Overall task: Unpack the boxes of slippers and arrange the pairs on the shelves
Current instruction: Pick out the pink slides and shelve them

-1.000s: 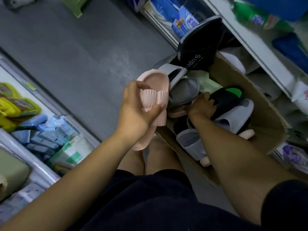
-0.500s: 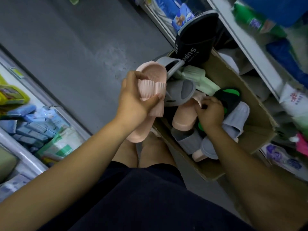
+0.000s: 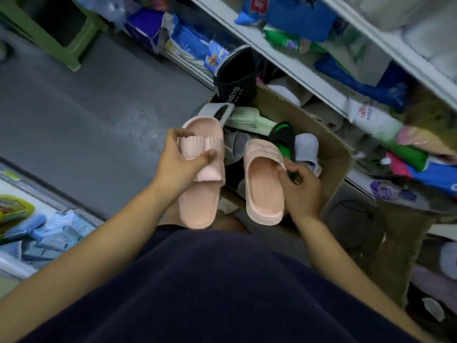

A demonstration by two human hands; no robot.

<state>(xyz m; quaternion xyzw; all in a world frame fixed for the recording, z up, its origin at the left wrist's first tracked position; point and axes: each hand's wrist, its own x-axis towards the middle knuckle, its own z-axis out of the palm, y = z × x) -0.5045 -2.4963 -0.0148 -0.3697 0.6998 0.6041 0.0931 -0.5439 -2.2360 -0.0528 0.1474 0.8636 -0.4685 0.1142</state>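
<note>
Head camera, frame centre: I see the left hand (image 3: 178, 159) curled round the strap of one pink slipper (image 3: 201, 194), the right hand (image 3: 300, 191) pinching the strap edge of the second pink slipper (image 3: 264, 186). Both are held side by side at the near edge of the cardboard box (image 3: 333, 154), with the shelves (image 3: 291, 70) at upper right

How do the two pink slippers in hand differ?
Grip: left hand wraps the strap of the left slipper; right hand pinches the strap edge of the right slipper.
Place: left slipper is mostly outside the box; right slipper is over it.
Strap: left slipper's is ribbed, footbed showing past it; right slipper's is puffy, reaching the toe.
Both pink, footbed up, toes away.
</note>
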